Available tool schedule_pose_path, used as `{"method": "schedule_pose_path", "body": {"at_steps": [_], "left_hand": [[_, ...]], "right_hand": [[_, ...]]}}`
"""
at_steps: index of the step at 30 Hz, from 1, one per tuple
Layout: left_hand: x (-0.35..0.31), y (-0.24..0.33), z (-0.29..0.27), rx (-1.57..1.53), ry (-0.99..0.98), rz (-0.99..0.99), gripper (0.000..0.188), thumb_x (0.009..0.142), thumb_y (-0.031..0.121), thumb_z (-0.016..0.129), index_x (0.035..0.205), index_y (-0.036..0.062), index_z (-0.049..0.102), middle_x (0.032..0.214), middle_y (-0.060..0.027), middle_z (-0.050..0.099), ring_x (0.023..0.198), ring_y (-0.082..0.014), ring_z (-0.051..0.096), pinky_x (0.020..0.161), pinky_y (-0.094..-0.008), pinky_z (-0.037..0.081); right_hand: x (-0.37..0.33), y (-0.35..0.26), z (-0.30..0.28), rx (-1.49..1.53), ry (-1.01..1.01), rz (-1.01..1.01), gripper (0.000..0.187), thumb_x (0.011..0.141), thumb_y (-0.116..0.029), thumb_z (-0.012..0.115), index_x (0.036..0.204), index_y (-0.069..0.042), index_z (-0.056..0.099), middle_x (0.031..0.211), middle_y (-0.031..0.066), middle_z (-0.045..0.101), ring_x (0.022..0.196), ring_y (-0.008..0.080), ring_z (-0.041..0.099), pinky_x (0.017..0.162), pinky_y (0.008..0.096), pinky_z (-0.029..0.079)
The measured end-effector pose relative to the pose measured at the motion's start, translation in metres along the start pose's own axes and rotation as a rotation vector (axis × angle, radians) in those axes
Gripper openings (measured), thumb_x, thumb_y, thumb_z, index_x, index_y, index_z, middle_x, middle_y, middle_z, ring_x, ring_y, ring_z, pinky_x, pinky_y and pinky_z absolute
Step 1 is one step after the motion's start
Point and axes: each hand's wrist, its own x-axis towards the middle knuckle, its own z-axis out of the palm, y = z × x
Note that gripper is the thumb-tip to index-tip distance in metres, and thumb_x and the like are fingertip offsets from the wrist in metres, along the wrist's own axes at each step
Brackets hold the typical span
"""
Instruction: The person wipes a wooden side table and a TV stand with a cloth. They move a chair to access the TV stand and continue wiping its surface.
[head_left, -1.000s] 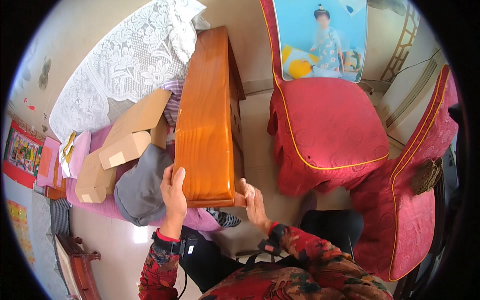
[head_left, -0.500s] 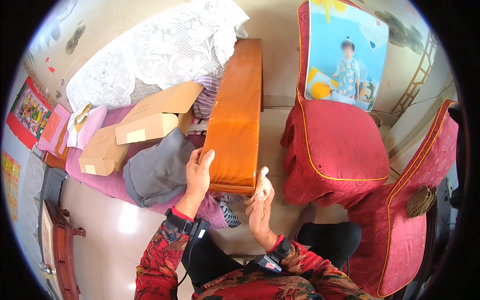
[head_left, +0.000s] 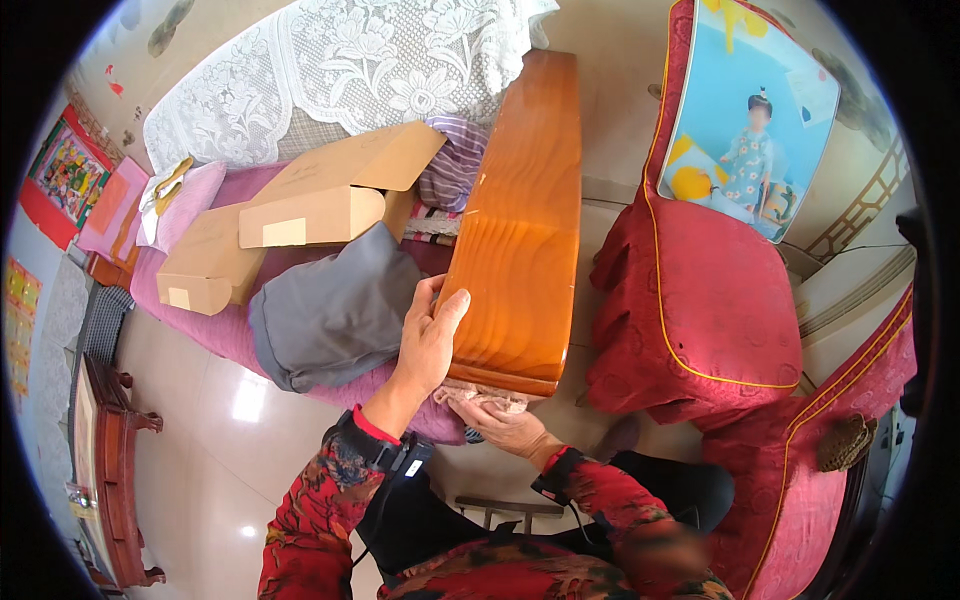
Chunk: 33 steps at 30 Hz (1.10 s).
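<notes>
Looks like mid-wipe: left hand (head_left: 432, 340) rests flat and open on the near corner of the glossy wooden tabletop (head_left: 520, 210), right hand (head_left: 505, 425) has a grip on a pinkish cloth (head_left: 478, 396) tucked under that near edge, so next it probably needs dragging along the edge.

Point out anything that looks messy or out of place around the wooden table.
The pink bed beside the wooden table is cluttered: two open cardboard boxes lie tilted on it, with a crumpled grey garment hanging over its edge. Nothing looks spilled or broken.
</notes>
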Motion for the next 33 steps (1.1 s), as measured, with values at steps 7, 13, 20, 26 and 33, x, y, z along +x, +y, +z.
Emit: {"method": "schedule_pose_path", "body": {"at_steps": [7,13,20,26,33], "left_hand": [[0.000,0.000,0.000,0.084,0.028,0.036,0.035,0.100,0.022,0.061,0.124,-0.0019,0.052,0.101,-0.0051,0.064,0.089,-0.0076,0.054,0.080,-0.0238,0.045],[0.003,-0.005,-0.001,0.129,0.058,0.100,0.035,0.099,0.024,0.062,0.121,-0.0023,0.056,0.102,-0.0061,0.065,0.089,-0.0097,0.057,0.080,-0.0256,0.047],[0.003,-0.010,0.001,0.059,0.077,0.074,0.036,0.098,0.026,0.064,0.120,-0.0020,0.058,0.104,-0.0069,0.065,0.094,-0.0102,0.058,0.084,-0.0256,0.047],[-0.001,-0.003,0.003,0.023,0.083,0.022,0.039,0.098,0.027,0.065,0.121,-0.0022,0.056,0.108,-0.0071,0.065,0.097,-0.0107,0.058,0.086,-0.0261,0.047],[-0.003,0.006,0.003,-0.015,0.039,-0.033,0.037,0.099,0.020,0.062,0.127,-0.0024,0.051,0.109,-0.0063,0.064,0.095,-0.0075,0.056,0.085,-0.0246,0.047]], "right_hand": [[-0.030,-0.023,0.033,-0.008,-0.008,-0.189,0.054,0.094,-0.026,0.044,0.145,-0.009,0.047,0.154,0.0028,0.040,0.146,0.0184,0.029,0.122,0.0375,0.020],[-0.020,0.033,-0.006,0.085,-0.074,-0.304,0.060,0.091,-0.027,0.047,0.146,-0.004,0.048,0.153,0.0043,0.043,0.144,0.0198,0.034,0.121,0.0348,0.027],[0.006,0.087,-0.062,0.057,-0.021,-0.015,0.053,0.093,-0.032,0.049,0.146,-0.024,0.051,0.152,-0.0079,0.043,0.142,0.0149,0.030,0.112,0.0324,0.029],[-0.013,0.056,-0.027,0.049,-0.023,-0.161,0.061,0.094,-0.028,0.045,0.152,-0.012,0.041,0.156,0.0001,0.040,0.147,0.0163,0.028,0.122,0.0353,0.020],[-0.077,-0.087,0.081,-0.184,-0.145,-0.296,0.062,0.091,-0.024,0.052,0.150,-0.012,0.040,0.155,0.0069,0.037,0.141,0.0215,0.037,0.116,0.0391,0.034]]}}
